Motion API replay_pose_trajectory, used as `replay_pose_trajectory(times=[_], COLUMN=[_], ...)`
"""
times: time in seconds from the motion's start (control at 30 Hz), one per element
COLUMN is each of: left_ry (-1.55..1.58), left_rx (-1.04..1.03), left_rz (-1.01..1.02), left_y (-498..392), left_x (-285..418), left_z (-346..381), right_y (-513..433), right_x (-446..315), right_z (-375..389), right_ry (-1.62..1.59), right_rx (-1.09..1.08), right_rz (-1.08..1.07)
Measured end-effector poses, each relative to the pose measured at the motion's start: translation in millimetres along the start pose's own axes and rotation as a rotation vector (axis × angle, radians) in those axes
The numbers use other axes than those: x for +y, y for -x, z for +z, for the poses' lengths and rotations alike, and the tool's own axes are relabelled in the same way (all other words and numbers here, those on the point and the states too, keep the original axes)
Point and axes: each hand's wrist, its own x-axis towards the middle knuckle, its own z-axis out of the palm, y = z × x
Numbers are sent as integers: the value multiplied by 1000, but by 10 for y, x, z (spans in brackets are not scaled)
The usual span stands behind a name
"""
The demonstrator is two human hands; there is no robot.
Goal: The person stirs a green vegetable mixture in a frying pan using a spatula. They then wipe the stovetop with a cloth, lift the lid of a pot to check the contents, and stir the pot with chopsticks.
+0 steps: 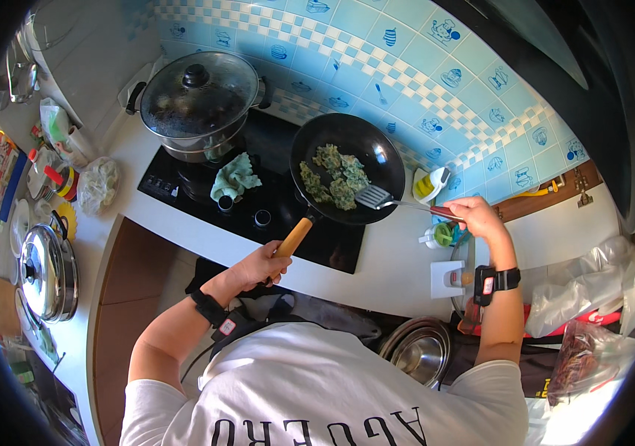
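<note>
My left hand (264,266) is closed round the wooden handle (294,237) of a black wok (387,161) on the cooktop. In the wok lie several greenish, battered-looking pieces of food (337,175). My right hand (476,216) grips the dark red handle of a slotted metal spatula (374,197); its blade touches or overlaps the right edge of the food. On the cooktop's left burner stands a steel pot with a glass lid (222,92), fogged or wet inside. A crumpled green cloth (235,178) lies between pot and wok, by the control knobs.
A black glass cooktop (345,253) is set in the white counter (401,279). An oil container (430,184) and a green-lidded jar (439,235) stand right of the wok. At left are a plastic bag (98,185) and a lidded steel pot (44,273). Metal bowls (420,351) sit low at right.
</note>
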Motion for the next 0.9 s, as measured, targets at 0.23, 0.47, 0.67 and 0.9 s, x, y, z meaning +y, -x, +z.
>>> replay_pose_trajectory(times=[0.23, 0.47, 0.67, 0.9], left_ry=[-4, 46, -7, 25], left_rx=[4, 9, 15, 10], left_rz=[1, 21, -2, -5], left_y=[-25, -37, -24, 2], left_x=[-42, -88, -37, -21], left_z=[-25, -18, -13, -10], right_y=[-31, -360, -479, -4], right_x=[-511, 342, 738, 207], right_z=[-91, 883, 1377, 1219], right_ry=[254, -173, -149, 653], right_rx=[-140, -57, 231, 526], right_rz=[121, -58, -305, -828])
